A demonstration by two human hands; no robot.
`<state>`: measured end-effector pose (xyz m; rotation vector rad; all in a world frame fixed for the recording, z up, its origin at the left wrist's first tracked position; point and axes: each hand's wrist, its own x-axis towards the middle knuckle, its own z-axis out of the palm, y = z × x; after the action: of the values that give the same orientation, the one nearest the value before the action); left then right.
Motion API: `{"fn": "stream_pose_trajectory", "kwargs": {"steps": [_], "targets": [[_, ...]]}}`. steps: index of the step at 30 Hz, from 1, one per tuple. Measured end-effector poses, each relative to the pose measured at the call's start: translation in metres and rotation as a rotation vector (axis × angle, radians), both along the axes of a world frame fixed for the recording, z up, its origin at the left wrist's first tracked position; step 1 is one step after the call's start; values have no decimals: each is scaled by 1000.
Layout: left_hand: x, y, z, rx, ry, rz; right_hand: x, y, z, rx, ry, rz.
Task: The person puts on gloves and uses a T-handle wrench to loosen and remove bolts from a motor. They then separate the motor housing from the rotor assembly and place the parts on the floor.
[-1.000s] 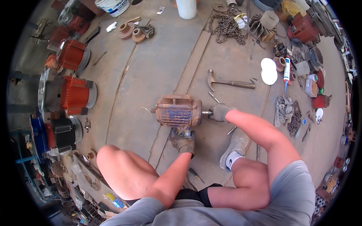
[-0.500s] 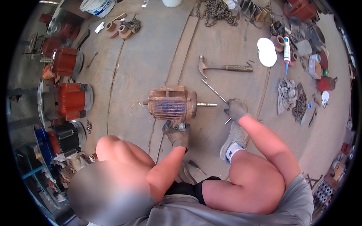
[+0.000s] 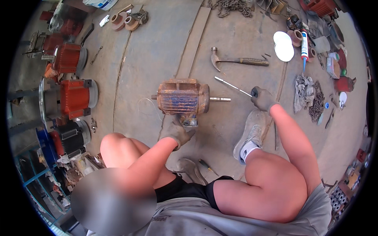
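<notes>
A rusty electric motor (image 3: pixel 178 98) with worn blue paint lies on its side on the floor ahead of me, its bare shaft (image 3: pixel 220 99) pointing right. My gloved left hand (image 3: pixel 178 131) is at its near side, beside the small terminal box (image 3: pixel 191 121). The thumb stands apart from the fingers; the fingertips reach the motor's underside and are partly hidden. To the right, my gloved right hand (image 3: pixel 263 98) is closed round one end of a thin metal rod (image 3: pixel 233 86), whose free end slants up and left. Beyond it lies a claw hammer (image 3: pixel 240 61).
Red motors (image 3: pixel 76 98) and a black one (image 3: pixel 71 141) line the left side. A screwdriver (image 3: pixel 208 166) lies near my feet. At right are a sealant tube (image 3: pixel 304 46), white discs (image 3: pixel 283 47), a grey rag (image 3: pixel 304 92) and chain (image 3: pixel 317 104). More chain (image 3: pixel 232 7) lies far ahead.
My right hand has moved right and away from me with the rod, now gripping nearer its end. My left hand has slid left off the terminal box. The view has shifted slightly.
</notes>
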<state>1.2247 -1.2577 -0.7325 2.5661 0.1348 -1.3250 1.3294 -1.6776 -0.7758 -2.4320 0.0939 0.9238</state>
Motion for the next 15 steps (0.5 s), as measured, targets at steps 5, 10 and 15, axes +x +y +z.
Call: {"fn": "stream_pose_trajectory", "kwargs": {"steps": [5,10,15], "targets": [[1,-7,-4,-13,-134,122,-32,-22,30,575,173,-425],[-1,-1,-13,-21,-241,91,-61,-18,44,511,303,-297],[35,-49,48,64,35,-144,-68,-10,27,405,136,-116]]}}
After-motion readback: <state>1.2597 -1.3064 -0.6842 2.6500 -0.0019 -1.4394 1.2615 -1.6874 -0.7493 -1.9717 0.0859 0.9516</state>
